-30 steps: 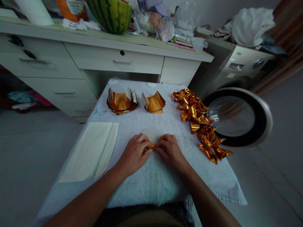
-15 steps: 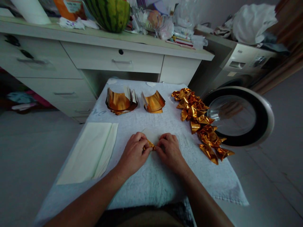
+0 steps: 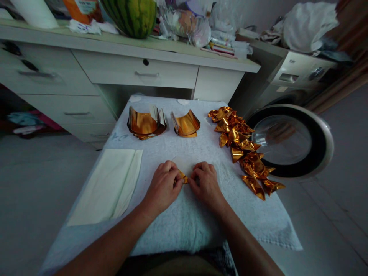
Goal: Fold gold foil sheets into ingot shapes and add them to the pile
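A small piece of gold foil (image 3: 184, 177) is pinched between my two hands over the cloth-covered table (image 3: 172, 226). My left hand (image 3: 165, 184) is closed on its left part and hides most of it. At the foil's right end, the thumb and fingers of my right hand (image 3: 205, 184) are pressed together. Something pale and flat (image 3: 182, 161) lies just beyond the hands. Two stacks of curved gold foil sheets stand farther back, a larger left stack (image 3: 145, 123) and a smaller right stack (image 3: 186, 123). Folded gold foil pieces (image 3: 237, 143) lie in a row on the right.
Folded pale paper (image 3: 100, 186) lies to the left on the table. Behind is a white drawer cabinet (image 3: 138, 69) carrying a watermelon (image 3: 130, 17) and plastic bags. An open washing machine door (image 3: 290, 140) stands close to the table's right edge.
My hands stay almost in place. The foil between them shows a slightly different shape, and the fingertips have shifted a little. The stacks and folded pieces are unmoved.
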A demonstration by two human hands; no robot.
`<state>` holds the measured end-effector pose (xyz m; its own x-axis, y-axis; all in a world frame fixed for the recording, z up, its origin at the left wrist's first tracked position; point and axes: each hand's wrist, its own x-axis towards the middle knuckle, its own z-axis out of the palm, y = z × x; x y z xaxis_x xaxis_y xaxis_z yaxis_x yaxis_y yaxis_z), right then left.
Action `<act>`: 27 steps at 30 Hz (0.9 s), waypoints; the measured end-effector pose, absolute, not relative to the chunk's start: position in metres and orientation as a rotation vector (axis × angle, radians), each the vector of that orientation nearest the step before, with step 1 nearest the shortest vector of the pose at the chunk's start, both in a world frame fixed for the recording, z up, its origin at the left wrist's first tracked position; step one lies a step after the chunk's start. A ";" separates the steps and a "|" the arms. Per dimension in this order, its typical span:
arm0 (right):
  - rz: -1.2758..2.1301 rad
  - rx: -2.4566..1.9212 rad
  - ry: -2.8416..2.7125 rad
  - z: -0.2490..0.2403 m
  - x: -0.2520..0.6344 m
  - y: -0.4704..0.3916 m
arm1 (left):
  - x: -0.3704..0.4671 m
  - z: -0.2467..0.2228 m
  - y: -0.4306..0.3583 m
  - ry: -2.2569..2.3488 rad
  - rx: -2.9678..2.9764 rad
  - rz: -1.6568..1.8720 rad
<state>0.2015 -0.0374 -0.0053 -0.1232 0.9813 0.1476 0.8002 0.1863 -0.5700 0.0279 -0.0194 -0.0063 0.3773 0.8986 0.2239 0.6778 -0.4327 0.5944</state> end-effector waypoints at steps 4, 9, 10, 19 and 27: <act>0.480 -1.668 -1.981 -0.004 0.201 -0.037 | 0.029 -0.005 -0.019 1.371 2.240 0.724; 0.488 -1.672 -1.974 -0.002 0.200 -0.038 | 0.029 -0.004 -0.019 1.376 2.252 0.730; 0.488 -1.676 -1.977 -0.002 0.200 -0.038 | 0.029 -0.004 -0.019 1.375 2.253 0.734; 0.460 -1.699 -1.976 -0.003 0.198 -0.037 | 0.029 -0.006 -0.019 1.376 2.286 0.727; 0.422 -1.710 -1.983 -0.005 0.198 -0.037 | 0.029 -0.007 -0.020 1.391 2.304 0.733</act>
<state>0.1977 -0.0375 -0.0046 -0.1003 0.9823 0.1579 0.8328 0.1698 -0.5269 0.0287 -0.0200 -0.0073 0.3842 0.8891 0.2486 0.7076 -0.4566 0.5393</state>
